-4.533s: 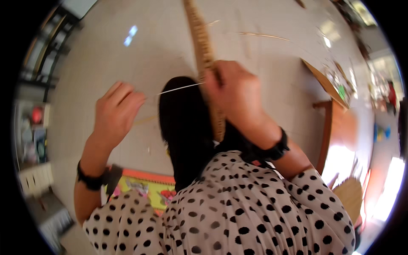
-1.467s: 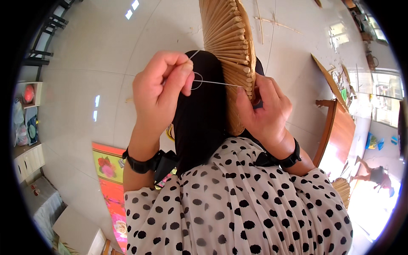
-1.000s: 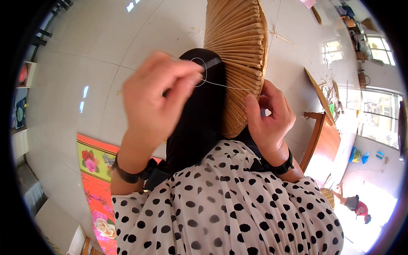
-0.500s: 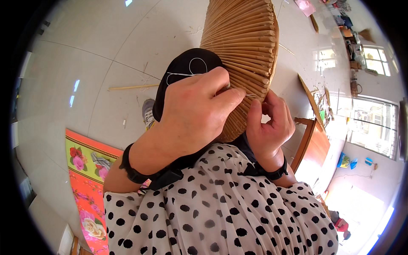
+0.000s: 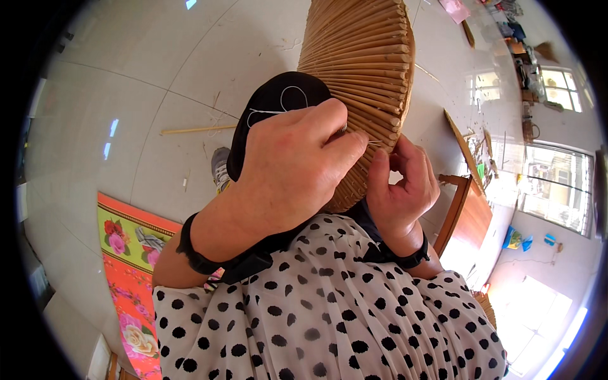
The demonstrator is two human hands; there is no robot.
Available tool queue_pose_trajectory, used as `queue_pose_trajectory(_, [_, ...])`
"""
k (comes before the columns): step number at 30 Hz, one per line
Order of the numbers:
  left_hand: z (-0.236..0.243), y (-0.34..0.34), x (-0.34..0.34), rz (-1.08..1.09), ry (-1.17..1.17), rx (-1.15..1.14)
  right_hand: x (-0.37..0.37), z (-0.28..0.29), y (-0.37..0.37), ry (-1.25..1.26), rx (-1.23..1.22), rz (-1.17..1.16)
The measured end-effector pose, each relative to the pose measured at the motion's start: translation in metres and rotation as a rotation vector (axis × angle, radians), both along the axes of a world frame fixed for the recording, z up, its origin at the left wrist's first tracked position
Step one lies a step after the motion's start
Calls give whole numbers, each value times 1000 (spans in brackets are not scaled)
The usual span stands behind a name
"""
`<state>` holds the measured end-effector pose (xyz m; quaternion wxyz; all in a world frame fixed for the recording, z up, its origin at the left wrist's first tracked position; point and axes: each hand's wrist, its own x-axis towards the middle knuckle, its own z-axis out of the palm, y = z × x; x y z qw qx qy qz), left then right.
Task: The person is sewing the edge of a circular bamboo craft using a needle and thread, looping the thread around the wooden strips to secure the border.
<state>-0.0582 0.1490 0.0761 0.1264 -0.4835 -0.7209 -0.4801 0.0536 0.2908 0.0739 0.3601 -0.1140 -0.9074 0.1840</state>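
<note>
A thick tan mat of dry plant stalks [image 5: 367,57], laid side by side, rests across my lap and dark-clad knee. My left hand [image 5: 288,164] is closed, thumb and forefinger pinching a thin needle [image 5: 375,142] against the stalks near the mat's right edge. White thread [image 5: 293,95] loops over the dark knee beside that hand's knuckles. At the same edge, my right hand [image 5: 405,180] grips the mat between thumb and curled fingers, close to the needle's end. Its far fingertips are hidden behind the edge.
A flowered red and green mat [image 5: 130,278] lies on the tiled floor at left. Beyond my knee is a thin stick [image 5: 196,130]. A brown wooden piece of furniture [image 5: 468,218] stands at right, with loose stalk scraps behind it.
My left hand has shifted very slightly right along the stalks. The right hand keeps its place. A small red-clad figure at the lower right is no longer in view.
</note>
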Motion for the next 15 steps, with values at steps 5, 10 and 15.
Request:
queue_pose_trajectory(5, [10,4,3,9,102,-17,-1,-1,-1,31,-19,11])
queue_pose_trajectory(10, [9,8,0,-70,3,-23,-5,-1,-2,83,-12,45])
queue_pose_trajectory(15, [9,11,-5,-86,-74,-45,-8,3,7,103,-74,111])
